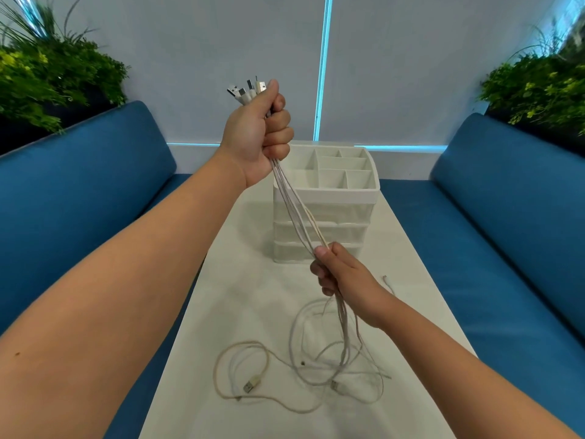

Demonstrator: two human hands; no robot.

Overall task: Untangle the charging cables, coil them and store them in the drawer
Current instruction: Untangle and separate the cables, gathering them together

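Observation:
My left hand is raised and grips a bundle of white charging cables in a fist; several plug ends stick out above it. The strands run taut down to my right hand, which holds the same bundle lower, fingers curled round it. Below that hand the cables hang to the white table and lie in loose tangled loops, with a USB plug at the near left. A white drawer organiser stands behind the hands, its drawers closed and its top compartments bare.
Blue sofa cushions line both sides of the narrow table. Green plants sit behind the sofas at left and right. A loose white cable end lies on the table by my right wrist.

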